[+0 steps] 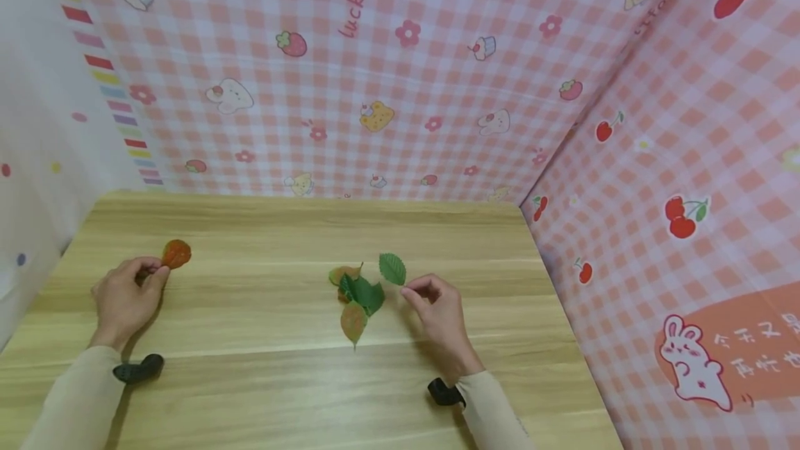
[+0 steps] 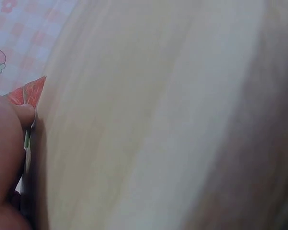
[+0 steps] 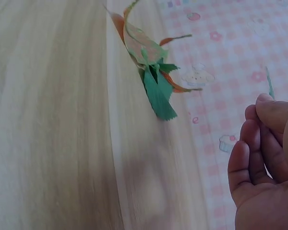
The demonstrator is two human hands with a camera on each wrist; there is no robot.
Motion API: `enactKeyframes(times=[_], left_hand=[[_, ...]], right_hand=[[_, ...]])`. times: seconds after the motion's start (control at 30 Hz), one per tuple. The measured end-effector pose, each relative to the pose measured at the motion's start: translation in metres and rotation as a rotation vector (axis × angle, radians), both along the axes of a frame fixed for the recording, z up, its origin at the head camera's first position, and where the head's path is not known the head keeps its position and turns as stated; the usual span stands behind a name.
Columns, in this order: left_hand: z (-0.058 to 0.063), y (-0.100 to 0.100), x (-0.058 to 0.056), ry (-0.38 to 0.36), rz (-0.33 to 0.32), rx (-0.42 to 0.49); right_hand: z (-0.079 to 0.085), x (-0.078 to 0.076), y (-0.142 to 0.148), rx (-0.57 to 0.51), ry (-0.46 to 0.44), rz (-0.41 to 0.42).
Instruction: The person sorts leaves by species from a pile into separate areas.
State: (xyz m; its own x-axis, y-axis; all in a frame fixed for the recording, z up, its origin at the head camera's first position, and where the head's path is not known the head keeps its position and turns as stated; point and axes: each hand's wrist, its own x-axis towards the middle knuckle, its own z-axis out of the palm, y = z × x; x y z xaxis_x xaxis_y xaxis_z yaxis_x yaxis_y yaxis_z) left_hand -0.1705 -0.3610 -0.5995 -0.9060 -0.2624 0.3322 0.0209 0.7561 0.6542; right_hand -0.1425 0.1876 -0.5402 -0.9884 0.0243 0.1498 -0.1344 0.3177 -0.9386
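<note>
At the left of the table in the head view, my left hand pinches an orange-red leaf between thumb and fingertips. The left wrist view shows part of that red leaf beyond the thumb. My right hand pinches a green leaf with toothed edges by its lower end. Seen from the right wrist, this leaf is almost edge-on above the fingertips. Just left of the right hand lies a small pile of green and reddish leaves, partly overlapping one another.
The light wooden table meets a pink checked cloth wall at the back. Another checked cloth rises along the right edge, and a white cloth hangs at the left. Each wrist wears a black device.
</note>
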Motion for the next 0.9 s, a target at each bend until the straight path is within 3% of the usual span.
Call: enactKeyframes(times=[0.3, 0.63, 0.9], left_hand=[[0.0, -0.001, 0.0, -0.006, 0.003, 0.012], [0.001, 0.003, 0.003, -0.02, 0.003, 0.026], [0.002, 0.002, 0.003, 0.009, 0.003, 0.021]], right_hand=[[-0.004, -0.009, 0.013, -0.086, -0.024, -0.095], [-0.01, -0.021, 0.032, -0.084, -0.015, -0.254], [-0.01, -0.026, 0.045, -0.072, -0.038, -0.32]])
